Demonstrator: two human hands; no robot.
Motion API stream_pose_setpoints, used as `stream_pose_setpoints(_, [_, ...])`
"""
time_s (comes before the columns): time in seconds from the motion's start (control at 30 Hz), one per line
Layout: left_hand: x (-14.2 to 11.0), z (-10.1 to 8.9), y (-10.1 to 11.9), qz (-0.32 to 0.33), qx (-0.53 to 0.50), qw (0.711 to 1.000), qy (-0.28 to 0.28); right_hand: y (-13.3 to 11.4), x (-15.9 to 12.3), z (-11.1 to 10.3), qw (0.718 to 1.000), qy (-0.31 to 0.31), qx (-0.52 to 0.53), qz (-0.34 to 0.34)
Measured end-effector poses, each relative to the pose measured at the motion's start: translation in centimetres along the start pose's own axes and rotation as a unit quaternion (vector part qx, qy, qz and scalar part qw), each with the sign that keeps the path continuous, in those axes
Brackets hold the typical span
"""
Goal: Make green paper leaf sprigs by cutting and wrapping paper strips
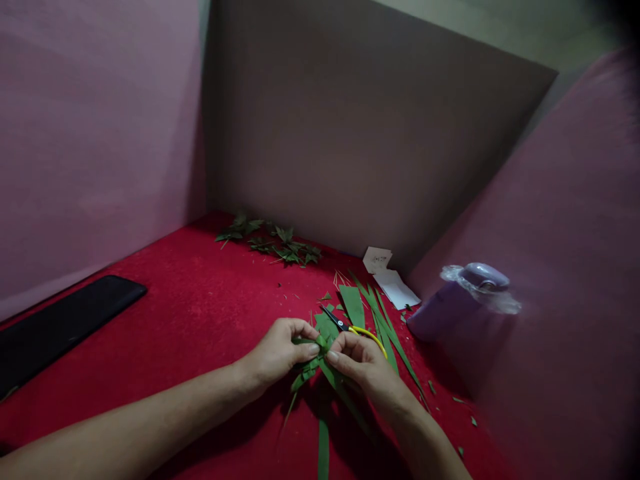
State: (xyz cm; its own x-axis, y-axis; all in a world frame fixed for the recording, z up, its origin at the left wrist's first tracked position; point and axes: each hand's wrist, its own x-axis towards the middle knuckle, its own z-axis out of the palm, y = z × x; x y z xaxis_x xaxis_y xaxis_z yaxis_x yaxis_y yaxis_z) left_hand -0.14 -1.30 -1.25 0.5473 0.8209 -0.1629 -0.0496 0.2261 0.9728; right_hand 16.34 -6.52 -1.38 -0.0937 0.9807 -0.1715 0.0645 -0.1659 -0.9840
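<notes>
My left hand [283,350] pinches a folded piece of green leaf strips [309,375] between thumb and fingers. My right hand [367,365] closes its thumb and fingertips on the same piece, close to the left fingertips. Long strip ends hang down from it over the red cloth [200,333]. Just beyond my hands lie scissors [341,325] with black blades and yellow handles, partly hidden by my right hand. Under and beyond them are a broad cut leaf piece [353,305] and long narrow leaf strips [393,333].
Leafy sprigs [285,247] lie at the back by the wall. White papers [397,289] are at back right, beside a purple bottle [445,310] with clear plastic round its neck. A flat black object [70,327] lies at left. Leaf scraps [431,387] are scattered to the right.
</notes>
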Motion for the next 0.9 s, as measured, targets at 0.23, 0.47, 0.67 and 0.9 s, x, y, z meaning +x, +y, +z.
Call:
stream_pose_setpoints(0.23, [-0.04,0.03,-0.25,-0.018,0.012,1.0,0.003,-0.44,-0.16,0.29,1.0,0.008,0.003,0.014])
stream_pose_setpoints(0.47, [-0.29,0.22,0.02,-0.006,0.002,1.0,0.0,-0.3,-0.05,0.23,1.0,0.012,0.002,0.006])
stream_pose_setpoints(0.67, [-0.16,0.07,-0.04,-0.006,-0.005,1.0,-0.008,-0.09,-0.19,0.26,1.0,0.0,0.007,0.005])
stream_pose_setpoints(0.9, [-0.17,0.18,0.02,-0.013,-0.005,1.0,-0.011,0.47,0.13,0.33,0.999,0.025,0.026,0.016])
